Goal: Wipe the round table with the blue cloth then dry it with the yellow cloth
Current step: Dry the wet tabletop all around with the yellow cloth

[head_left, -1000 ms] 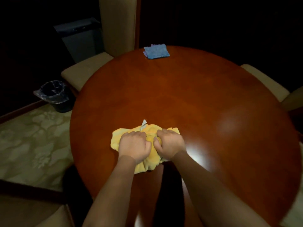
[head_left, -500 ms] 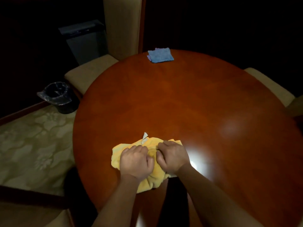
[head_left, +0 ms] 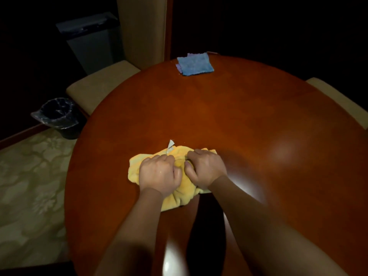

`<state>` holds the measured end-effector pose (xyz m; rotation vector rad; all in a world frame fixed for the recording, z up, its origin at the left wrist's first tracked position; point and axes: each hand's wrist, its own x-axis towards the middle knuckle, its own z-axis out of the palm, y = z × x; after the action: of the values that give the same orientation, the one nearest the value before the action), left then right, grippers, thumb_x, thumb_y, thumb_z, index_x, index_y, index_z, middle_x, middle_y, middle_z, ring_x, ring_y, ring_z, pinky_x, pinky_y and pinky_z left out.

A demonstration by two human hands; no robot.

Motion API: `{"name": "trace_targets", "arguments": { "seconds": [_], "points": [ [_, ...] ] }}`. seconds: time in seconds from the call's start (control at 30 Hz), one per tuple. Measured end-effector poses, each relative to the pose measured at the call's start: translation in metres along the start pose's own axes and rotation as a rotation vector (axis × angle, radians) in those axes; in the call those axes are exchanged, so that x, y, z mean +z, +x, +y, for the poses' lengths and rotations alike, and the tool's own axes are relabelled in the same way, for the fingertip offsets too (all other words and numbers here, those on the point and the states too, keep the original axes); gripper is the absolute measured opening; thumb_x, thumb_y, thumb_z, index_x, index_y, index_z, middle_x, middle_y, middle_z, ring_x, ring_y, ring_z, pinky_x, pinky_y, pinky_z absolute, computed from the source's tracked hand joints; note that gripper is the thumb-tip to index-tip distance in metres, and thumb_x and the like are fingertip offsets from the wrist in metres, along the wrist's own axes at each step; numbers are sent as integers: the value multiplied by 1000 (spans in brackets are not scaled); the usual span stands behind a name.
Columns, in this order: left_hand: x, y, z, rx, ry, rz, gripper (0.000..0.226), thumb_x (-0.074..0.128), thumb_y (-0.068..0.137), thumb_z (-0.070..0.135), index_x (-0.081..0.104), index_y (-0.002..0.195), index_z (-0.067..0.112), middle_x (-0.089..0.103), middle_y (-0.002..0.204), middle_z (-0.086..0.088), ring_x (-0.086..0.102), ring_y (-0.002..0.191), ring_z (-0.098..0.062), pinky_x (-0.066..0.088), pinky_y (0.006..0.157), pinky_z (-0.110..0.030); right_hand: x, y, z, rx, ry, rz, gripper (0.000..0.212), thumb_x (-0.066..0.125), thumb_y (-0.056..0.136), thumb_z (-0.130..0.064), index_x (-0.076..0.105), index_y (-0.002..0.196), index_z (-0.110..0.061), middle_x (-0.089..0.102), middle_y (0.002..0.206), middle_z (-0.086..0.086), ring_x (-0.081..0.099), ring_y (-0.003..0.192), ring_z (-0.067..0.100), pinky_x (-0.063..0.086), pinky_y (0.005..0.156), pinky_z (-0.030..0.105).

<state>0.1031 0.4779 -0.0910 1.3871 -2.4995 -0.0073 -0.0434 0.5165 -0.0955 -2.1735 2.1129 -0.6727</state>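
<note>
Curled fingers (head_left: 159, 159) of the left hand (head_left: 159, 174) and right hand (head_left: 205, 168) bunch the yellow cloth (head_left: 179, 194) beneath them, gripping it at the surface's (head_left: 258, 120) 6 o'clock. The blue cloth (head_left: 194, 63) lies flat at 12 o'clock, well apart.

Warm colours on a dark room

Reddish-brown round table (head_left: 249, 120); yellow cloth (head_left: 139, 166) with white tag (head_left: 170, 145) at 6 o'clock, blue cloth (head_left: 195, 63) at 12; beige chair (head_left: 99, 86) at 10; pale green floral-patterned carpet (head_left: 29, 186) at 8.
</note>
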Motion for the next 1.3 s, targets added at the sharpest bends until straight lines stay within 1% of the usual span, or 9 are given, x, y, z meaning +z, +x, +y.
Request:
{"name": "trace_targets", "arguments": {
  "seconds": [0.17,0.33,0.47,0.57,0.8,0.97,1.1,1.17,1.3],
  "points": [
    [11,49,-13,9,54,-12,36,27,75,30,54,58,14,53,53,-1,49,48,-21,30,51,-27,9,48,20,15,-24,-14,38,36,82,-39,64,74,-14,56,62,1,52,53,21,22,52,22],
    [19,82,-21,-3,81,3,42,23,74,31,58,62,12,57,58,-4,52,52,-23,29,52,-26,15,81,33,14,-48,-41,43,23,84,-44,52,71,-14,42,63,-2,37,56,17,22,54,26],
    [16,81,-17,-16,76,21,35,31,73,27,56,55,9,54,51,-6,48,44,-24,27,49,-24,12,80,32,27,-71,-80,44,27,86,-41,59,82,-11,55,73,3,41,64,17,26,56,27],
    [10,65,-10,-16,99,8,37,29,74,29,55,56,11,53,51,-5,45,44,-22,24,49,-25,7,63,26,39,-81,-88,46,26,86,-43,60,85,-11,60,78,5,50,70,19,29,58,27],
    [-19,-25,7,-26,99,-128,39,23,76,33,54,60,15,55,55,-2,34,48,-15,24,48,-25,-9,-19,-14,31,4,-170,59,13,76,-49,57,81,-10,60,78,8,53,70,25,30,58,29],
    [-43,-94,13,9,84,-230,57,7,72,38,59,78,16,61,74,-1,55,66,-20,33,58,-30,-19,-81,-51,-6,-15,-197,60,14,77,-48,59,85,-9,62,82,10,57,75,28,31,59,30],
    [-57,-130,19,40,95,-288,63,0,69,39,57,86,18,62,84,0,57,76,-18,35,65,-31,-28,-119,-74,16,-11,-233,64,8,75,-49,58,92,-11,62,91,8,56,82,26,30,62,30],
    [-60,-142,21,39,90,-307,62,0,69,39,57,87,19,62,86,1,57,78,-17,35,66,-31,-30,-129,-81,43,-23,-246,59,12,77,-48,58,89,-12,62,88,7,57,80,25,31,60,30],
    [-61,-143,20,31,65,-292,54,6,74,37,56,86,20,61,86,3,56,79,-15,37,69,-30,-27,-134,-83,62,-65,-178,33,37,79,-40,56,68,-16,58,64,1,56,56,20,31,47,22]
  ]
}}
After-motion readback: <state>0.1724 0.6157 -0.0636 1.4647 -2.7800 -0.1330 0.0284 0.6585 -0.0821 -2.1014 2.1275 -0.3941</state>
